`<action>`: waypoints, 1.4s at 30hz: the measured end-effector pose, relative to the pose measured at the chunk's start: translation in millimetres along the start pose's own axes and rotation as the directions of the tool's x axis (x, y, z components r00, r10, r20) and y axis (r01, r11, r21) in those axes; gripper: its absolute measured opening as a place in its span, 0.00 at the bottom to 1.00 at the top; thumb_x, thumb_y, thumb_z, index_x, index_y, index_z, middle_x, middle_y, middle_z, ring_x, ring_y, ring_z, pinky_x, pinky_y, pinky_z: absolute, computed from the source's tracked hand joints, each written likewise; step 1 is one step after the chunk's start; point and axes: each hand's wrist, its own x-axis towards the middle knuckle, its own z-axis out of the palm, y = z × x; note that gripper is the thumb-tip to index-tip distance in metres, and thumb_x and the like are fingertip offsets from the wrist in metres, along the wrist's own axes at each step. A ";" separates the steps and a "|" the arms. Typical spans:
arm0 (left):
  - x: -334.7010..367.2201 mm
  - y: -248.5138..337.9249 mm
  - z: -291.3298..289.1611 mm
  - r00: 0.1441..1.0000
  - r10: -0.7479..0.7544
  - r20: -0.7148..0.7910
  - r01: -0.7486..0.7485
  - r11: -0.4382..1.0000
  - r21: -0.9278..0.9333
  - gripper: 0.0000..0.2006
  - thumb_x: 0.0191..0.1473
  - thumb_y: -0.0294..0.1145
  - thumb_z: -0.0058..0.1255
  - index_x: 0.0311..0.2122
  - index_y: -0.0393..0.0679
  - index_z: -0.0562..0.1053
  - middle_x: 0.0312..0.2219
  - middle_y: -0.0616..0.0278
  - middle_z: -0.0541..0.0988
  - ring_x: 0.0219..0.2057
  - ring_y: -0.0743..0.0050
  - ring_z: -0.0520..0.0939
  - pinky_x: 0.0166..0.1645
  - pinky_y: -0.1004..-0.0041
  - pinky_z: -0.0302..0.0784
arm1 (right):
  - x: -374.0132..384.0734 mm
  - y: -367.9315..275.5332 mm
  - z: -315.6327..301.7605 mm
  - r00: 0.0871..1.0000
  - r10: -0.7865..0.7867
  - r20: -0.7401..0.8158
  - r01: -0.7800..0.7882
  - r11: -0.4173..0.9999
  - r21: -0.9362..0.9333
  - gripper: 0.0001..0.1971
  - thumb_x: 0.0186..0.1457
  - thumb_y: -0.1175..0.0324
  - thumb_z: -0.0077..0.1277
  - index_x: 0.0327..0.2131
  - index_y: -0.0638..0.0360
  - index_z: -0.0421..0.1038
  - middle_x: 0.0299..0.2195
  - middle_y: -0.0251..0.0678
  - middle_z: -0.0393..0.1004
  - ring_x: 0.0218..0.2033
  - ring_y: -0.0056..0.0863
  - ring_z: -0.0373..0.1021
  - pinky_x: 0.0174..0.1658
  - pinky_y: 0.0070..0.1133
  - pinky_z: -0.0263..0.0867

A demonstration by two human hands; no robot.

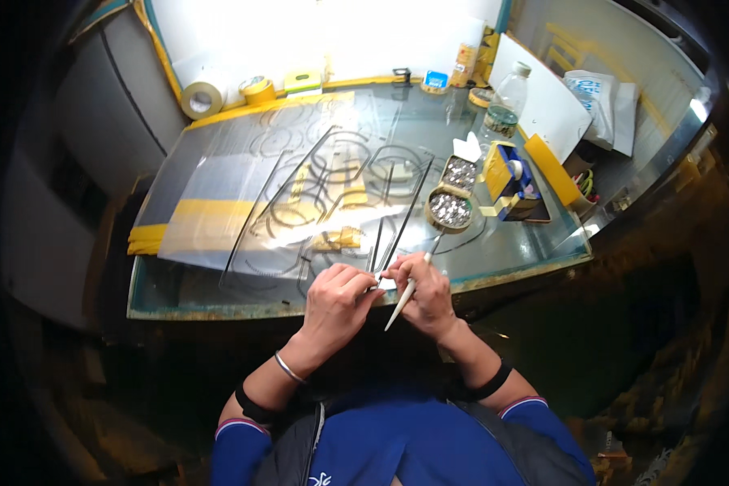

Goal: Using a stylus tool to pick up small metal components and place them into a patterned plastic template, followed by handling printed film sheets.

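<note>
At the near edge of the glass-topped table, my two hands meet with fingertips almost touching. My left hand (338, 304) is closed in a pinch at the near end of thin black strips (405, 223) that run away across the glass. Between the fingers, a small white piece (387, 283) shows in part. Held in my right hand (431, 301) is a slim white pen-like tool (400, 305), its tapered end toward me and a thin metal end pointing away. Its thumb and forefinger also pinch near the strips; my fingers hide the exact contact. Beyond it sits a round tin (450, 209) of shiny silver bits.
A second container (459, 173) of silver bits adjoins the tin. To its right stand a blue-and-yellow tape dispenser (510, 182) and a clear bottle (506, 101). Clear sheets with black curved lines (300, 190) cover the table's middle. Tape rolls (202, 100) line the back.
</note>
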 end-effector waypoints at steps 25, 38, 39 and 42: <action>6.0 -8.2 16.8 0.990 -0.052 0.129 0.078 0.976 -0.202 0.12 0.44 0.15 0.52 0.33 0.38 0.64 0.29 0.50 0.71 0.35 0.48 0.72 0.39 0.62 0.67 | -1.5 -1.0 4.0 0.999 0.016 -0.033 -0.019 0.996 -0.085 0.11 0.48 0.79 0.54 0.32 0.60 0.61 0.28 0.42 0.70 0.29 0.44 0.71 0.28 0.33 0.67; 54.1 17.0 -23.1 0.975 0.091 0.202 -0.049 0.977 -0.207 0.09 0.49 0.16 0.51 0.36 0.36 0.65 0.31 0.48 0.70 0.33 0.48 0.74 0.35 0.63 0.71 | -19.1 4.7 -24.4 0.935 0.269 -0.232 -0.067 0.774 0.630 0.06 0.59 0.81 0.43 0.35 0.63 0.57 0.38 0.44 0.65 0.32 0.31 0.75 0.44 0.32 0.74; 65.1 16.7 -17.7 0.975 0.139 0.176 -0.101 0.972 -0.210 0.08 0.49 0.17 0.50 0.35 0.36 0.66 0.31 0.48 0.70 0.33 0.47 0.74 0.35 0.62 0.71 | -19.7 2.9 -28.6 0.931 0.271 -0.243 -0.066 0.783 0.619 0.06 0.59 0.81 0.43 0.35 0.63 0.57 0.38 0.44 0.65 0.32 0.31 0.75 0.44 0.32 0.74; 101.6 7.7 8.6 0.967 0.185 0.175 -0.143 0.964 -0.224 0.08 0.49 0.19 0.51 0.35 0.37 0.66 0.31 0.49 0.71 0.34 0.48 0.75 0.36 0.63 0.72 | -21.0 -2.5 -39.2 0.904 0.290 -0.313 -0.055 0.807 0.589 0.06 0.59 0.80 0.42 0.39 0.64 0.58 0.39 0.46 0.67 0.30 0.28 0.75 0.42 0.31 0.75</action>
